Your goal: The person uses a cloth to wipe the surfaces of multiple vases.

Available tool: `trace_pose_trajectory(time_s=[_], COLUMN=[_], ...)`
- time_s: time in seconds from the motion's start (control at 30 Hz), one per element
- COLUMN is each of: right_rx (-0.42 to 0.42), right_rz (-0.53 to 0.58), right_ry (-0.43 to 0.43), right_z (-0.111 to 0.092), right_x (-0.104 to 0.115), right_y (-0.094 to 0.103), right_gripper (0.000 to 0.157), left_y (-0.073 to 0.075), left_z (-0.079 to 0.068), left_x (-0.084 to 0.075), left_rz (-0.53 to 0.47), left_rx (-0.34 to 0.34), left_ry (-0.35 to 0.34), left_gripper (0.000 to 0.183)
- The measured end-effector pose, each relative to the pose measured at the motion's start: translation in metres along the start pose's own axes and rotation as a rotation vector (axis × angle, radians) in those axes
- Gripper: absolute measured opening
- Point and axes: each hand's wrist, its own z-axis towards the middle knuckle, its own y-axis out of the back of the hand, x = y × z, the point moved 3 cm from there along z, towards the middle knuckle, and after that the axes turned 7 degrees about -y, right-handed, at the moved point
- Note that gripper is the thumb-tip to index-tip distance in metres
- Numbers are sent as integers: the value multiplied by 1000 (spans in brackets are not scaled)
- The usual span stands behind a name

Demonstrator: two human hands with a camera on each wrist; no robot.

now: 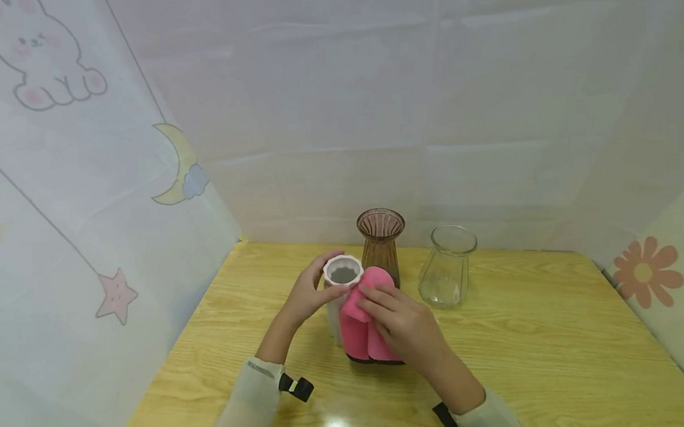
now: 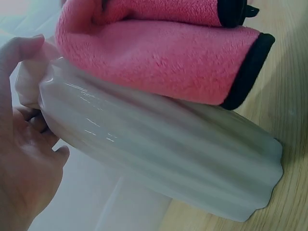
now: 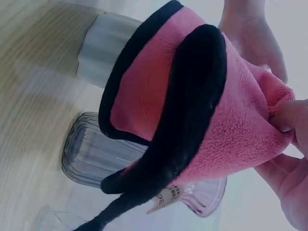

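Note:
A white fluted vase [image 1: 334, 319] stands upright on the table, its scalloped mouth facing up. My left hand [image 1: 306, 293] grips it around the neck, thumb on the near side and fingers behind. In the left wrist view the glossy ribbed vase [image 2: 159, 149] reaches down to the wooden surface. My right hand [image 1: 407, 325] pinches a pink plush cloth [image 1: 359, 334] with black edging against the right side of the vase's rim. The cloth [image 3: 231, 120] hangs down in folds, and in the right wrist view it covers part of the vase.
Just behind the cloth stands a brownish-pink ribbed glass vase [image 1: 381, 240], with a paper tag [image 3: 166, 198] on it. Farther right is a clear glass vase [image 1: 445, 276]. The wooden table [image 1: 531, 352] meets printed fabric walls [image 1: 337, 112] at the back and sides.

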Motion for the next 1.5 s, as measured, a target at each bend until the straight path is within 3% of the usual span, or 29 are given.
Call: trace_pose_trajectory(time_s=[0.17, 0.57, 1.07, 1.23, 1.5], right_rx=[4, 40, 33, 92, 278], right_rz=[-9, -7, 17, 17, 0], right_ry=[14, -66, -88, -106, -164], right_z=[1, 3, -19, -28, -37], right_x=[-1, -1, -4, -4, -2], right_y=[-10, -18, -31, -40, -42], right_gripper=[38, 36, 29, 26, 25], left_y=[-1, -1, 1, 1, 2], left_z=[-1, 1, 2, 2, 4], left_x=[5, 10, 7, 8, 14], left_rz=[-41, -86, -111, -132, -191], left_rx=[20, 20, 48, 37, 34], left_ry=[-5, 0, -14, -21, -83], left_gripper=[70, 72, 71, 76, 75])
